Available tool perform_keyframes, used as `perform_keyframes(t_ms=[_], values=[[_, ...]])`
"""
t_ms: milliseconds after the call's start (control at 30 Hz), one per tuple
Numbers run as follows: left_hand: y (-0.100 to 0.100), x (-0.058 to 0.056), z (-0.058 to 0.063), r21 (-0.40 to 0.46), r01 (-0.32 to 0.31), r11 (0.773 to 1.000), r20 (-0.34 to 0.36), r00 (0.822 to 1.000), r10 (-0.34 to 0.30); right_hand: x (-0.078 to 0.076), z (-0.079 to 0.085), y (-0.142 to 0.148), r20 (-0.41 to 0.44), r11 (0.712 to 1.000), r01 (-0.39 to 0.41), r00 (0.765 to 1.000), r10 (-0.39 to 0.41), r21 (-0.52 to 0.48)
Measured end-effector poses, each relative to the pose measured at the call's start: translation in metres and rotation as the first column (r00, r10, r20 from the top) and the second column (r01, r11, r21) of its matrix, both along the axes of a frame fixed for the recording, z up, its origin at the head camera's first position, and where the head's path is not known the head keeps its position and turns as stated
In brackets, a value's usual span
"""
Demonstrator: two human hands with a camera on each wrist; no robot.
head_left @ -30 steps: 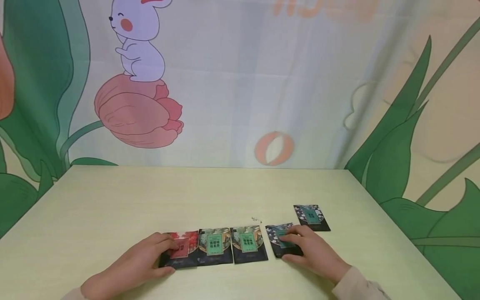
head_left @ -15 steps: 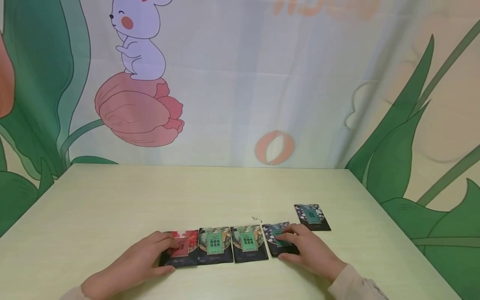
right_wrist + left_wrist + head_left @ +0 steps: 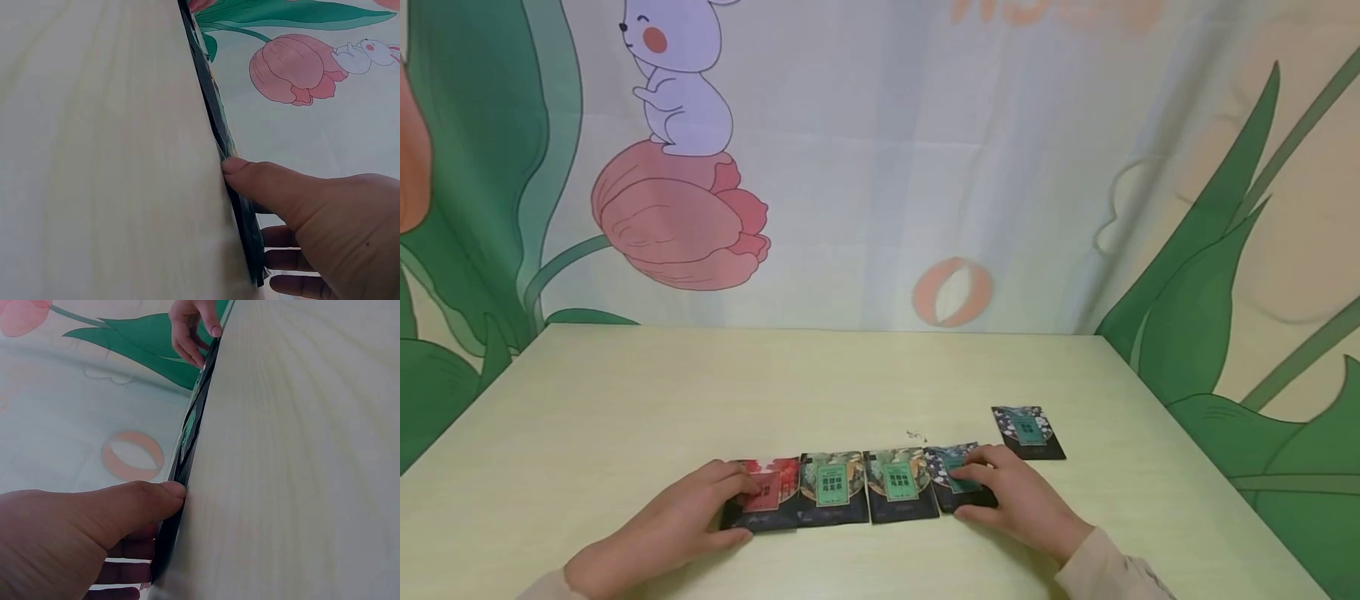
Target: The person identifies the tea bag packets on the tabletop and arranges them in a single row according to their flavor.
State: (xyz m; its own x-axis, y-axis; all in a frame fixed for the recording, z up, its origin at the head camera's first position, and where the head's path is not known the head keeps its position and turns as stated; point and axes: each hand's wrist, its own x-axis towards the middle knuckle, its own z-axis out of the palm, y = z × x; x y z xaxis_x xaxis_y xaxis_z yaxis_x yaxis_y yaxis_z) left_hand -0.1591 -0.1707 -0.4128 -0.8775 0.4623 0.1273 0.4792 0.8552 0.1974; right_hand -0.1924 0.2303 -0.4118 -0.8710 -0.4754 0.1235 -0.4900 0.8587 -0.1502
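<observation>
A row of flat tea sachets lies near the table's front. My left hand [image 3: 688,508] holds the red sachet [image 3: 775,479] at the left end, thumb at its near edge, index finger on its face. Two green sachets, one left [image 3: 832,490] and one right [image 3: 901,485], lie in the middle, edges meeting or nearly so. At the right end, my right hand [image 3: 1018,496] holds a dark floral sachet [image 3: 951,467] by its near and right edges; its fingers hide part of it. This sachet's left edge meets the right green one.
Another dark floral sachet [image 3: 1028,432] lies apart, behind the right hand. The pale wooden table [image 3: 700,383] ends at a printed cloth backdrop [image 3: 827,167] with a rabbit and flowers. A small dark mark [image 3: 916,436] shows behind the row.
My right hand has slid its dark floral sachet left, closing the gap to the right green sachet. The left hand has stayed on the red sachet. The head view has tilted slightly down.
</observation>
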Motion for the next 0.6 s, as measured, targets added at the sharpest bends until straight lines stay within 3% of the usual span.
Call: perform_keyframes(t_ms=[267, 600], values=[[0.0012, 0.0007, 0.0015, -0.001, -0.048, 0.999, 0.050, 0.998, 0.048, 0.0013, 0.0000, -0.0007, -0.016, 1.000, -0.010, 1.000, 0.010, -0.014], [0.0005, -0.0005, -0.0004, 0.008, -0.004, 1.000, 0.009, 1.000, 0.004, 0.0016, -0.0039, 0.0018, -0.027, 1.000, -0.009, 1.000, 0.008, -0.018]])
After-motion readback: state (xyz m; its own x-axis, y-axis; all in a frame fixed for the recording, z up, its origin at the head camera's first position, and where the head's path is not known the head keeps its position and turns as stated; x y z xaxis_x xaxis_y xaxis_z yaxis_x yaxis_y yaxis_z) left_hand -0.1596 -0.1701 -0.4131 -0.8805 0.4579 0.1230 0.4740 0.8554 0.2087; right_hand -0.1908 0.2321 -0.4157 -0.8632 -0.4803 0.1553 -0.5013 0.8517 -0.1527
